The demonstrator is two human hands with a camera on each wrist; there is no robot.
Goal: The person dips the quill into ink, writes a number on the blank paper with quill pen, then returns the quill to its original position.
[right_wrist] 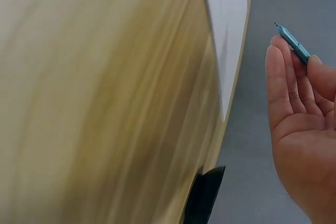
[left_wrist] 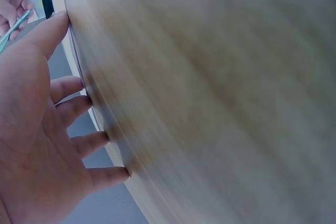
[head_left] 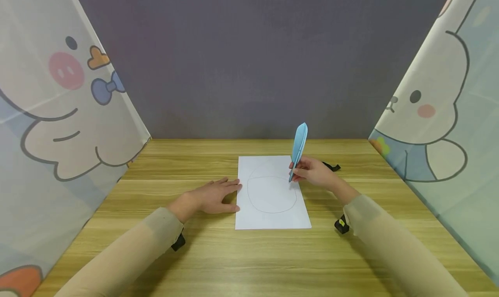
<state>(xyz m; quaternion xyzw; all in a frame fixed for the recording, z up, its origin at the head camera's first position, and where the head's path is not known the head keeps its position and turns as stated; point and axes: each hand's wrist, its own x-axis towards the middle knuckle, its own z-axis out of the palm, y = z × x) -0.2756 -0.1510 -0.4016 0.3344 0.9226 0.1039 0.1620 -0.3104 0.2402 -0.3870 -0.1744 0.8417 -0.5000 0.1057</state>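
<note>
A blue feather-shaped pen [head_left: 299, 145] is pinched between the thumb and fingers of my right hand [head_left: 313, 172], over the right side of a white sheet of paper [head_left: 273, 221]. In the right wrist view the tip of the pen [right_wrist: 293, 43] points away from the palm and looks raised off the sheet. A thin rounded outline is drawn on the paper, with a fainter arc above it. My left hand [head_left: 214, 196] lies palm down on the table with fingers spread, its fingertips at the sheet's left edge. The left wrist view shows those fingers straight.
The wood-grain table [head_left: 269, 262] meets a dark grey panel [head_left: 257, 63] at the back. Curtains with cartoon animals hang at the left [head_left: 23, 158] and right. A black strap [head_left: 333, 166] shows behind my right hand, and a black object [head_left: 341, 224] sits by the right sleeve.
</note>
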